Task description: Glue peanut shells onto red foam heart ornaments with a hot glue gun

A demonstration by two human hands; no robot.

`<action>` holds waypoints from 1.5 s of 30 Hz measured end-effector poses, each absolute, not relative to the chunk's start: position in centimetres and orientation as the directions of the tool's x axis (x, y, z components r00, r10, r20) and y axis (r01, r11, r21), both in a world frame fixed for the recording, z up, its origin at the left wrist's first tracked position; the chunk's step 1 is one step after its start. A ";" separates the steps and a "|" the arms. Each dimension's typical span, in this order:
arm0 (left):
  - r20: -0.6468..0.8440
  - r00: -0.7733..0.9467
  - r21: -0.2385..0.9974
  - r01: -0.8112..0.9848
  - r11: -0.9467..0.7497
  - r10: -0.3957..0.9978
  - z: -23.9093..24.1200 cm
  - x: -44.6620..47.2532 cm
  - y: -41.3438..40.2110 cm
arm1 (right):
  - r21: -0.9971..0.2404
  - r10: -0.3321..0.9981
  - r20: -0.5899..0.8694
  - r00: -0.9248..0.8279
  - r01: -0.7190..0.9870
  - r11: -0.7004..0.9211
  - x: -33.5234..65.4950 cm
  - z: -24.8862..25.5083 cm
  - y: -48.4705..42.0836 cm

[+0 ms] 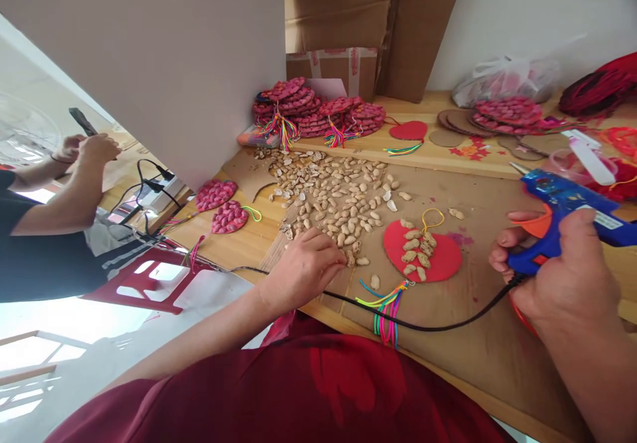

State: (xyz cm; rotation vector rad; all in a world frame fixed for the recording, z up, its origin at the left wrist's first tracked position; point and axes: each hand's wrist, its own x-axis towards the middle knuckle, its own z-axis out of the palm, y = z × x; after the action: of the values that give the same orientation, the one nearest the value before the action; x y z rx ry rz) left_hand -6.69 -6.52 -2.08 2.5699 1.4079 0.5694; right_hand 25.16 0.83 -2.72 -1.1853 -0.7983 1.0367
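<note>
Firmly, right fingers (502, 239) round blue glue gun (562, 197) — orange trigger (540, 225), black cord (423, 327), left fingers (329, 254) curled on peanuts (338, 197).

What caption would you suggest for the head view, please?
Left hand rests on peanut pile while right hand holds blue glue gun beside a red heart.

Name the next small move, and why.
Probably lift one shell from the pile of pale peanut shells with the left hand and set it on the red cardboard heart: only its middle is covered, and the right hand holds the blue glue gun.
</note>
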 end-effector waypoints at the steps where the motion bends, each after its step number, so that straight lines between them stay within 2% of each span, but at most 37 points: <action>1: 0.241 0.486 0.312 0.781 -0.541 0.840 -2.1 -6.3 -6.4 | -0.978 0.941 -0.037 0.337 -0.206 0.035 25.0 -2.7 0.8; 9: 0.113 0.446 0.266 0.847 -0.460 0.888 -1.7 -3.5 -5.2 | -0.983 0.949 -0.037 0.314 -0.181 0.022 24.6 -2.6 0.7; 14: 0.089 0.455 0.234 0.855 -0.463 0.886 -1.9 -2.7 -4.5 | -0.984 0.952 -0.038 0.304 -0.178 0.018 24.8 -2.8 0.7; 18: 0.153 0.473 0.264 0.827 -0.497 0.868 -2.0 -2.9 -3.8 | -0.981 0.954 -0.061 0.293 -0.196 -0.002 24.7 -2.7 0.6; 21: 0.232 0.414 0.303 0.829 -0.470 0.880 -1.6 -3.7 -2.8 | -0.974 0.953 -0.083 0.291 -0.228 -0.015 24.5 -2.5 0.5; 25: 0.285 0.350 0.282 0.859 -0.427 0.892 -1.2 -5.3 -1.0 | -0.964 0.959 -0.112 0.260 -0.264 -0.041 24.3 -2.3 0.4; 34: 0.329 0.300 0.329 0.852 -0.406 0.896 -2.3 -6.9 0.7 | -0.954 0.957 -0.183 0.224 -0.274 -0.118 24.2 -2.8 0.5; 39: 0.305 0.358 0.307 0.840 -0.446 0.883 -2.4 -6.5 1.5 | -0.953 0.958 -0.191 0.215 -0.273 -0.129 24.2 -3.2 0.5; 45: 0.310 0.286 0.329 0.863 -0.385 0.907 -1.4 -7.3 2.4 | -0.950 0.961 -0.209 0.181 -0.269 -0.156 24.8 -4.0 0.6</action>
State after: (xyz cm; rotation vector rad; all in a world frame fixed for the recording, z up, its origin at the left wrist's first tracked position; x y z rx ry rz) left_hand -7.31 2.43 -1.37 2.4398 1.6844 0.6923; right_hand 24.80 0.59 -3.95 -1.2402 -0.7749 1.2934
